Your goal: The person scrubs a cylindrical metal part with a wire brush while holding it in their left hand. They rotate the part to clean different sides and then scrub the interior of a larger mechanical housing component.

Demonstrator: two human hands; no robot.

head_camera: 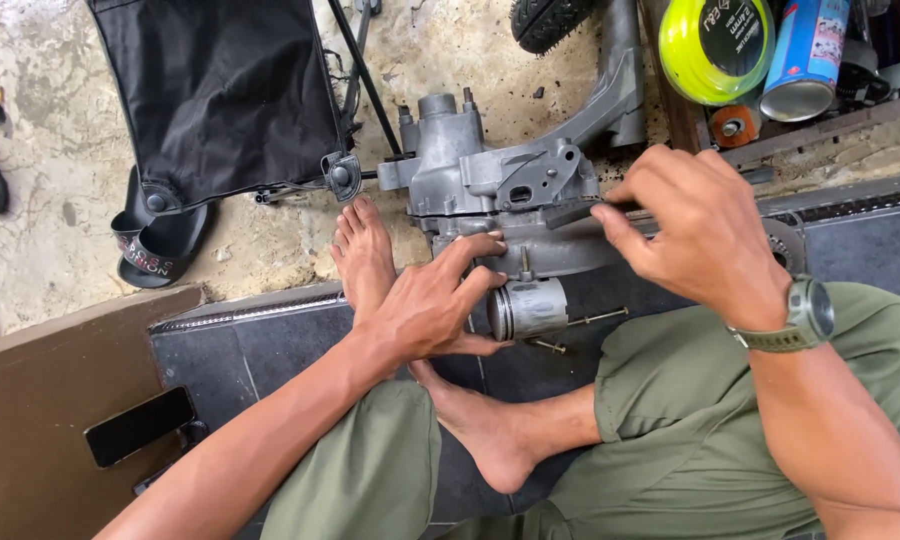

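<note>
Left grip (pixel 432 305) spread on engine casing (pixel 500 190); right grip (pixel 690 230) pinches dark tool (pixel 580 211) at its edge.

— What is being worked on?
— A grey metal engine casing (pixel 490 190), grimy, lying at the edge of the dark tiled floor (pixel 270 350).
— Anything else?
— A short silver piston (pixel 528 308) on its side, just below the casing, with thin bolts (pixel 598 318) beside it.

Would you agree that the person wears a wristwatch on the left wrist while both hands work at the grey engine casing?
Not quite: in the head view the wristwatch is on the right wrist, not the left. Both the left hand and right hand are indeed at the grey engine casing.
</note>
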